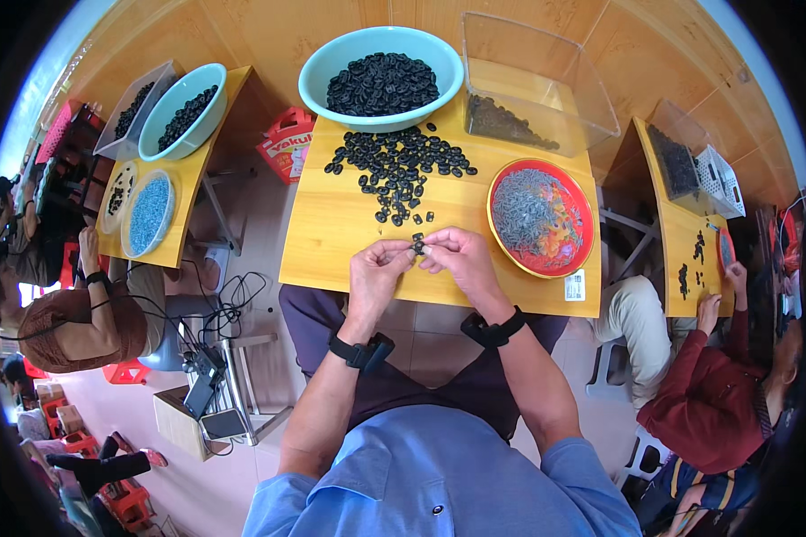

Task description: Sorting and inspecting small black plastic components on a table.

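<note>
Both hands meet over the near edge of the wooden table [331, 242]. My left hand [378, 270] and my right hand [464, 261] pinch a small black plastic piece [418, 240] between thumbs and fingers; its lower part is hidden by the fingertips. Just beyond it spreads a loose pile of small oval black pieces [401, 166], some showing holes. To the right of my right hand, a red dish with a yellow rim [491, 210] holds many thin grey pieces [535, 210], too small to name.
A turquoise basin [309, 85] full of black pieces stands at the far edge. Right of it is a clear plastic bin [546, 76] with dark pieces. People work at side tables on the left [175, 228] and right [654, 215]. Black cables [237, 295] tangle at the lower left.
</note>
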Motion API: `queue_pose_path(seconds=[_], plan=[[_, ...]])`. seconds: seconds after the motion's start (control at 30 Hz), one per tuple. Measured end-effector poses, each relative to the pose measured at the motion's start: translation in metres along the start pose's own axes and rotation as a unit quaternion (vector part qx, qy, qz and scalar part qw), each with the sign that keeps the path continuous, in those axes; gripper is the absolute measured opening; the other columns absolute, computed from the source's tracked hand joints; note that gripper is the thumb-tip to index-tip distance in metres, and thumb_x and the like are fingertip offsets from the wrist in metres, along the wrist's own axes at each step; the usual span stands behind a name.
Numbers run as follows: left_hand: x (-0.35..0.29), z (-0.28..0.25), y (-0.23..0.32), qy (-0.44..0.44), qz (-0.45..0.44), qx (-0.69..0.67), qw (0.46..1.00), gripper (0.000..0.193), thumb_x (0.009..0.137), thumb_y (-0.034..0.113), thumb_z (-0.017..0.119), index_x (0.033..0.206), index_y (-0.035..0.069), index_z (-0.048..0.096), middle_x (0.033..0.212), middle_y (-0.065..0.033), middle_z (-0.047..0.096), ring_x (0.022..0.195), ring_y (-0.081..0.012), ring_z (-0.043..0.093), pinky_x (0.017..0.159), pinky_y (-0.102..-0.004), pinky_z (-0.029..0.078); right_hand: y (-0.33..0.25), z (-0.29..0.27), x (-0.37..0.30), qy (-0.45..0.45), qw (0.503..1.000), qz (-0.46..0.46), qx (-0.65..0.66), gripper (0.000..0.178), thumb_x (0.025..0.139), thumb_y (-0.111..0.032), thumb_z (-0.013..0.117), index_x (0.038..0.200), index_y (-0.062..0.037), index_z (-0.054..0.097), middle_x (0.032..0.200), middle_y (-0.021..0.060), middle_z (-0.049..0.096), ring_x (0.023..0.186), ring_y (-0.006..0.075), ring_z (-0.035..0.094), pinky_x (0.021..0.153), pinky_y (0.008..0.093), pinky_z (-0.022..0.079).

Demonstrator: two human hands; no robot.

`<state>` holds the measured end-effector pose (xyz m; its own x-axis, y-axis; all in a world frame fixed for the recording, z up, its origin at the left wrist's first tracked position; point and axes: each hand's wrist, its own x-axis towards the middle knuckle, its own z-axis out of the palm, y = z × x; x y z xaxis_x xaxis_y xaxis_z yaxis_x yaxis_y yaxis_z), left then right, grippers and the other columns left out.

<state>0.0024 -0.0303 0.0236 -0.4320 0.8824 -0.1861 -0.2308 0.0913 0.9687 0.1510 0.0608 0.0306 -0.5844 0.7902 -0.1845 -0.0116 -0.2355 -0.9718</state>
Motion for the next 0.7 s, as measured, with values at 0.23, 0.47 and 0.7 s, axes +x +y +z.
queue_pose_path(seconds=[0.23, 0.47, 0.7], plan=[[-0.0007, 0.0016, 0.0064, 0.015, -0.026, -0.001, 1.000, 0.016, 0.090, 0.003, 0.072, 0.103, -0.007, 0.070, 0.086, -0.0069, 0.072, 0.074, -0.0081, 0.064, 0.068, -0.0201, 0.051, -0.0024, 0.0033, -0.0011, 0.008, 1.000, -0.004, 0.003, 0.015, 0.092, -0.003, 0.063, 0.104, 0.0058, 0.066, 0.090, 0.0135, 0.073, 0.077, 0.0167, 0.072, 0.066, 0.0270, 0.056], [-0.0004, 0.0052, 0.0065, 0.024, -0.029, -0.010, 0.999, 0.015, 0.089, 0.003, 0.073, 0.100, -0.007, 0.070, 0.082, -0.0068, 0.072, 0.069, -0.0082, 0.063, 0.064, -0.0195, 0.050, -0.0016, 0.0020, -0.0001, -0.003, 1.000, -0.009, -0.026, 0.017, 0.092, -0.003, 0.059, 0.105, 0.0051, 0.066, 0.090, 0.0128, 0.072, 0.077, 0.0164, 0.071, 0.067, 0.0270, 0.056], [-0.0021, 0.0077, 0.0100, 0.021, -0.031, 0.007, 0.999, 0.016, 0.089, 0.003, 0.073, 0.101, -0.007, 0.069, 0.083, -0.0077, 0.072, 0.070, -0.0089, 0.064, 0.065, -0.0200, 0.051, 0.0034, -0.0002, 0.0015, -0.006, 1.000, -0.017, -0.009, 0.018, 0.092, -0.003, 0.058, 0.106, 0.0054, 0.066, 0.090, 0.0129, 0.072, 0.077, 0.0162, 0.071, 0.068, 0.0268, 0.055]])
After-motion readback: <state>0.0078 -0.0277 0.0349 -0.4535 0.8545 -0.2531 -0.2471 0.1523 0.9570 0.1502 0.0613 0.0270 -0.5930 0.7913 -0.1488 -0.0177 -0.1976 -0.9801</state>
